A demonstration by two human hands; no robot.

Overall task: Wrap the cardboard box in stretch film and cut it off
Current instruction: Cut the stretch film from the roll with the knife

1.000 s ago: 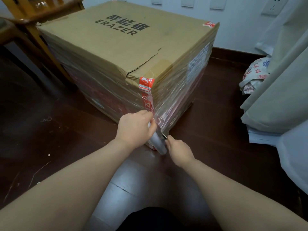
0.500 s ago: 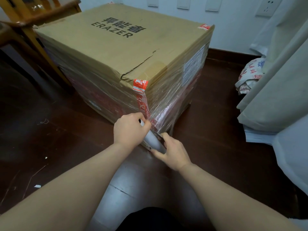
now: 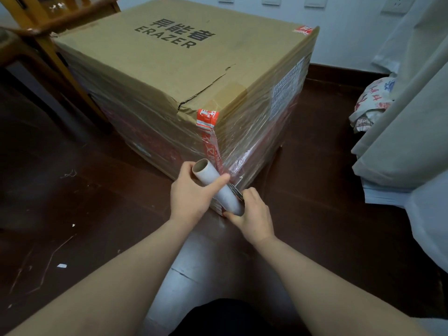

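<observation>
A large brown cardboard box (image 3: pixel 184 69) printed ERAZER stands on the dark wooden floor, its sides covered in clear stretch film (image 3: pixel 257 141). At its near bottom corner my left hand (image 3: pixel 191 197) grips a thin stretch film roll (image 3: pixel 218 183) on a cardboard tube, held slanted against the corner. My right hand (image 3: pixel 254 214) grips a small dark tool (image 3: pixel 237 192), which looks like a cutter, right beside the roll's lower end. A strip of red tape (image 3: pixel 211 141) runs down the corner under the film.
A wooden chair (image 3: pixel 48 32) stands at the back left, touching the box. Pale curtains (image 3: pixel 412 105) hang at the right with a printed plastic bag (image 3: pixel 371 103) on the floor beside them. A white wall with sockets lies behind. Small scraps dot the floor at left.
My left hand has turned and lifted the roll so its open tube end now shows. My right hand has moved closer against the roll's lower end at the box corner.
</observation>
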